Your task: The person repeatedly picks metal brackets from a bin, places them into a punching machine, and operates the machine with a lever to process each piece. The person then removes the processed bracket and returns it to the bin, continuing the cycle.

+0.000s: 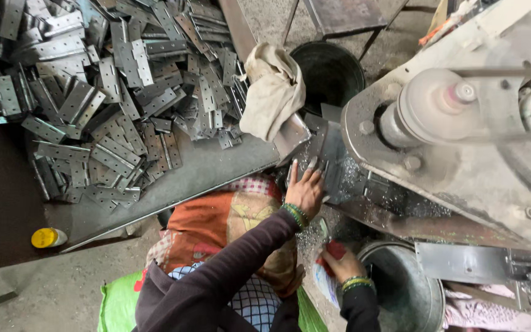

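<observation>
left of the machine (462, 141), loose metal hinges (106, 92) lie heaped within arm's reach. the left hand (305, 190) presses flat, fingers spread, steadying a metal piece (333, 166) against the machine. below it, the right hand (339, 261) clasps a red object (335, 250) above a steel bucket (407, 295).

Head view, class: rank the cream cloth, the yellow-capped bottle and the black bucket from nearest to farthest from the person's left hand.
From the left hand:
1. Cream cloth, draped just above it, at the tray's edge.
2. Black bucket, farther up, behind the cloth.
3. Yellow-capped bottle, far off at the lower left.
</observation>
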